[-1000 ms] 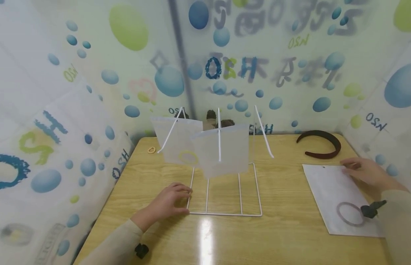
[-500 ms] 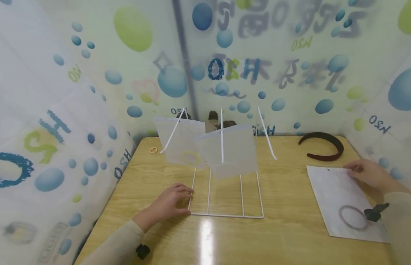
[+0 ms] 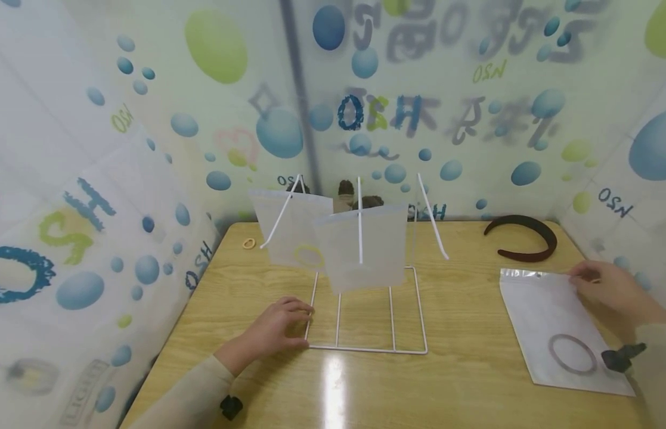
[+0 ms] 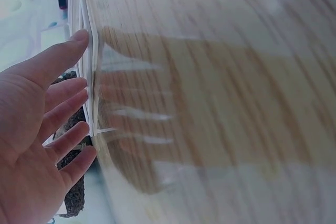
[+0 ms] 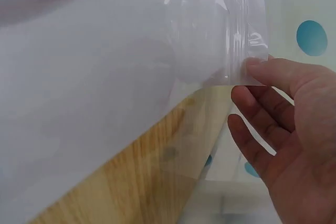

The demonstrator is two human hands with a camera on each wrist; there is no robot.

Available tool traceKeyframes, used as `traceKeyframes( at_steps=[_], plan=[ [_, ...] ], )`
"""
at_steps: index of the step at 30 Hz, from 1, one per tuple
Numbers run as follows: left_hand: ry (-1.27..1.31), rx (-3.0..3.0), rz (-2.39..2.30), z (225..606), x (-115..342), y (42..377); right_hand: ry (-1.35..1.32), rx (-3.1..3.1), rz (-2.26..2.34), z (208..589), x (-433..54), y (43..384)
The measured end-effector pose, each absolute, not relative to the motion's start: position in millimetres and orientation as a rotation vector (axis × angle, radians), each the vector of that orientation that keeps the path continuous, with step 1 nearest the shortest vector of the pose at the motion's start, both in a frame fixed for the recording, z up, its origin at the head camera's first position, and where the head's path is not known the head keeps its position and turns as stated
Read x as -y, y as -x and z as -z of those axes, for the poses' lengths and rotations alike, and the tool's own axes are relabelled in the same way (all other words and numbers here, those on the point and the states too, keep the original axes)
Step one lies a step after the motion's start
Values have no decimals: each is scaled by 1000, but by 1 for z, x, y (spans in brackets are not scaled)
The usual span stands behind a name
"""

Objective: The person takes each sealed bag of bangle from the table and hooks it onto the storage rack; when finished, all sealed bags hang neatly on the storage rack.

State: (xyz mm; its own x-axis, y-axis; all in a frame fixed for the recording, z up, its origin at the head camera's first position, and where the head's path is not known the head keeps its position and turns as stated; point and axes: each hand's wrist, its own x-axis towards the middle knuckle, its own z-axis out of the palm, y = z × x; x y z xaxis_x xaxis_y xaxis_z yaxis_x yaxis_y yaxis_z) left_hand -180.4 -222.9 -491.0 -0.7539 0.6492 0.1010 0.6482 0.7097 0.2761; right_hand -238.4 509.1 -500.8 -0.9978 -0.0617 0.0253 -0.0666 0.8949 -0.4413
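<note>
A white wire rack (image 3: 365, 350) stands mid-table, its prongs rising above a flat base. Two translucent zip bags hang on it, a front bag (image 3: 386, 250) and a back bag (image 3: 308, 217) with a yellow ring showing through. My left hand (image 3: 276, 326) rests against the left side of the base, fingers loosely extended; in the left wrist view the thumb and fingertips lie along the white rods (image 4: 93, 66). At the right, my right hand (image 3: 612, 286) pinches the top corner of a larger zip bag (image 3: 536, 322), thumb over its clear strip (image 5: 236, 30). A brownish ring (image 3: 555, 351) shows through this bag.
A dark brown headband (image 3: 550, 235) lies at the back right. Toward the back left is a small tan ring (image 3: 249, 243). Dark textured objects (image 3: 346, 187) stand behind the rack, partly hidden. Printed curtain-like walls (image 3: 231, 119) enclose the wooden table (image 3: 247, 387).
My right hand has shifted slightly right, and the top edge of its bag now shows a shiny clear strip. The front hanging bag swings a little. My left hand stays at the base.
</note>
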Motion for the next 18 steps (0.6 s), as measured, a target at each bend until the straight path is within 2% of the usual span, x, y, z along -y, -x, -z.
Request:
traceKeyframes(
  at_steps=[10, 18],
  plan=[
    [-1106, -2907, -460, 490, 222, 180, -99, 2969, -682, 480, -491, 221],
    [-1099, -2899, -455, 491, 224, 181, -215, 2918, -602, 454, -470, 212]
  ],
)
